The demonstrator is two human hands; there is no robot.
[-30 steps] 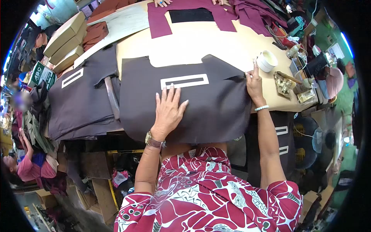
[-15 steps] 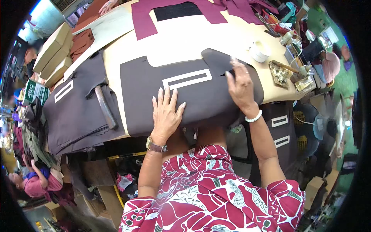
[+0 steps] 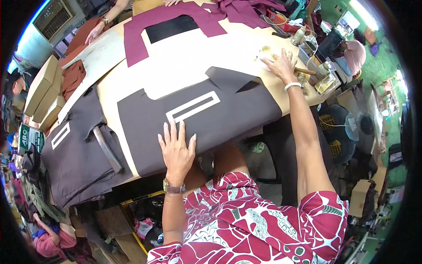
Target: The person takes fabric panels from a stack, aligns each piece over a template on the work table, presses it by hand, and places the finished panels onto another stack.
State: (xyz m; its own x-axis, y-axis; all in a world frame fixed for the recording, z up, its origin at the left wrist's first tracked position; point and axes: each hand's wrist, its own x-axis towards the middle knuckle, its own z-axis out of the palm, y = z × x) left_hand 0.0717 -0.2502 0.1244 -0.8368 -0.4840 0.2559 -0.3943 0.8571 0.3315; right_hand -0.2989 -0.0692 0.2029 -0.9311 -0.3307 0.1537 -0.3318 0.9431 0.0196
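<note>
My left hand (image 3: 178, 147) lies flat, fingers spread, on a dark grey-brown cut fabric piece (image 3: 228, 116). Its fingertips reach the lower end of a white rectangular strip frame (image 3: 202, 104) on the cloth. Past the fabric's right end, my right hand (image 3: 282, 66) stretches out with fingers apart, its thumb side overlapping a round white roll-like thing (image 3: 263, 52). Part of that thing is hidden behind the hand. A wooden-handled hammer (image 3: 107, 149) rests on another dark fabric stack (image 3: 72, 163) to the left, which bears a similar white frame (image 3: 60, 135).
Maroon fabric (image 3: 136, 42) lies across the table's far side. Another person's hand (image 3: 94, 33) rests at the far left, near rust cloth. Long boxes (image 3: 41, 90) stand at left. Bottles (image 3: 299, 35) and a red basket (image 3: 277, 18) crowd the right end.
My right hand has left the fabric's right end and moved out to the round white thing. The fabric's raised right side now lies flatter. My left hand stays on the cloth.
</note>
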